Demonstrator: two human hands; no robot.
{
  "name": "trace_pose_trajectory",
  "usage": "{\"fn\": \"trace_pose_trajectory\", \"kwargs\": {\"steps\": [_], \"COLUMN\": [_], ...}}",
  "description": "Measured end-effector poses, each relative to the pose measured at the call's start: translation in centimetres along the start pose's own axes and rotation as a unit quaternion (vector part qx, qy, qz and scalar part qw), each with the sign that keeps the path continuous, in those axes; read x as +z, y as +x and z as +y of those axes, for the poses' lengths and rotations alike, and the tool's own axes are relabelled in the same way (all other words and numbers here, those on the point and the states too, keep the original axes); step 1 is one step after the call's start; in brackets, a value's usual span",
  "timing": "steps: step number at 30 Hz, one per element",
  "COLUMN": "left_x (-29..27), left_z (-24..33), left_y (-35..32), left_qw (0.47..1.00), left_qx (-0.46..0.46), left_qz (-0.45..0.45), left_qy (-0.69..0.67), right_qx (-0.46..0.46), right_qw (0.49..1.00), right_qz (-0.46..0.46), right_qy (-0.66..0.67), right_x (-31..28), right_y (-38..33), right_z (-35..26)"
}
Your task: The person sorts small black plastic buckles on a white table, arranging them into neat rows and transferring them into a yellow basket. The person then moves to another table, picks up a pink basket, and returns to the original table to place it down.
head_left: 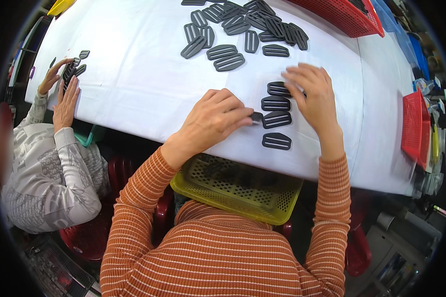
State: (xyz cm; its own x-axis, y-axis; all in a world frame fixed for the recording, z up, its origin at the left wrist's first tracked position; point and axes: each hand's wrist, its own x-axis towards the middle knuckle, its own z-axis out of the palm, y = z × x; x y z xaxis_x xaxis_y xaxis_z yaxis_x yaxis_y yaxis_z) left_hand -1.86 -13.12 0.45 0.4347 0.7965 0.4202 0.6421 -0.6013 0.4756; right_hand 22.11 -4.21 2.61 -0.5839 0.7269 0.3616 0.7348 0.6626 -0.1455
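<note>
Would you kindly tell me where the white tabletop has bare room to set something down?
Bare white tabletop lies between the co-worker's hands and the person's left hand, and between the right hand and the red basket at the right edge. It is crowded at the column of black buckles between both hands and the loose pile beyond.

We observe a white-covered surface [143,59], brightly lit; dark-red plastic seats [86,242] at its near side; dark shelving [33,38] far left.
</note>
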Motion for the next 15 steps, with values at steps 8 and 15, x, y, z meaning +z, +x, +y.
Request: {"fn": "trace_pose_trajectory", "kwargs": {"steps": [8,15], "left_x": [0.3,-0.1], "left_z": [0.0,-2.6], "left_y": [3.1,2.4], "left_qw": [0.988,0.968], "left_qx": [-0.072,-0.081], "left_qz": [0.132,0.114], "left_qy": [0.04,0.209], "right_qx": [-0.019,0.097], "right_qw": [0.992,0.993], "right_qz": [0.116,0.056], "right_qy": [-0.046,-0.022], "right_x": [3.3,-1.1], "right_y": [3.7,0.1], "right_z": [2.8,1.1]}}
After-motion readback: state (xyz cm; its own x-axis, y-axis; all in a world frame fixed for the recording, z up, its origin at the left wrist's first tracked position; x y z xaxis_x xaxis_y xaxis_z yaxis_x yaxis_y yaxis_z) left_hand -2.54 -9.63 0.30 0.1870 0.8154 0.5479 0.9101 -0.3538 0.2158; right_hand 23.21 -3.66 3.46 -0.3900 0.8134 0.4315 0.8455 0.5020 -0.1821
